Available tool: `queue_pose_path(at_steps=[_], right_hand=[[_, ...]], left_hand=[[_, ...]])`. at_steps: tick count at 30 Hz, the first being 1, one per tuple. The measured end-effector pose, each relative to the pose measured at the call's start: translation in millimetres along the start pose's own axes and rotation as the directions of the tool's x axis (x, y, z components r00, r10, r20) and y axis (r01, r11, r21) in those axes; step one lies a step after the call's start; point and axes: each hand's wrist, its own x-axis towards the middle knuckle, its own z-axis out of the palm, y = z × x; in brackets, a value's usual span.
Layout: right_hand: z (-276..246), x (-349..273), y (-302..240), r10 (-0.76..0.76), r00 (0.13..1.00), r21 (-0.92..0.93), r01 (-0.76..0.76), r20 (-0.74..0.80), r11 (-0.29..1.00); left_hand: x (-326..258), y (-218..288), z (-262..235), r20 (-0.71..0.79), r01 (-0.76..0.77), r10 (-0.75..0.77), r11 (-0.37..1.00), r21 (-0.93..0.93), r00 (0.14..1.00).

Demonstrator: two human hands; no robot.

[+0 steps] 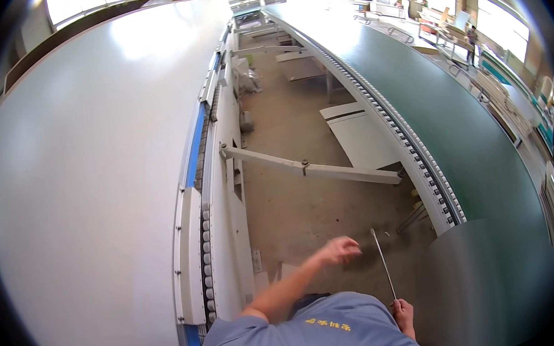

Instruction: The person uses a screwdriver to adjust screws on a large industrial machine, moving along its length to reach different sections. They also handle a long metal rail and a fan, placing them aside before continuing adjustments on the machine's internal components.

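Above the right hand [402, 310] a thin metal rod [383, 264] rises, its long axis running nearly straight away from the person and leaning slightly left, free tip pointing toward the concrete floor [288, 147] ahead. That hand is clamped on the rod's lower end, near the blue shirt [317, 337]. Left of the tip, close but apart from it, the left hand [339, 250] hangs blurred with fingers curled together, holding nothing that shows. Beyond both hands a pale crossbar [314, 169] spans the gap between a white table [89, 170] on the left and a green table [449, 120] on the right. Small yellow lettering [327, 324] sits on the shirt just below the hands.
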Motion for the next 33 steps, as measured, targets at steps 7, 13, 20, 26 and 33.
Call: queue_pose_path(at_steps=[7, 13, 20, 26, 33], right_hand=[[48.6, -65.2, -2.4, -0.328, 0.928, -0.429, 0.228, -0.175, 0.874], [63.9, -141.7, 8.8, -0.291, 0.904, -0.524, 0.091, -0.314, 0.847], [66.3, -210.2, 16.4, -0.159, 0.908, -0.525, -0.076, -0.388, 0.847], [46.5, -236.7, 38.7, -0.098, 0.903, -0.355, -0.063, -0.418, 0.933], [-11.5, -291.2, 70.8, -0.011, 0.852, -0.294, -0.169, -0.524, 0.941]], left_hand=[[-28.0, -2.7, 44.7, 0.281, 0.107, -0.012, 0.94, -0.325, 0.96], [-32.0, -10.1, -0.1, 0.488, 0.217, -0.084, 0.95, -0.224, 0.869], [-34.7, 3.2, 2.3, 0.632, 0.082, -0.087, 0.996, 0.038, 0.77], [-33.0, 23.7, 46.9, 0.634, -0.363, -0.137, 0.721, 0.591, 0.761], [-52.8, 57.3, 144.6, 0.721, -0.366, -0.203, 0.752, 0.549, 0.663]])
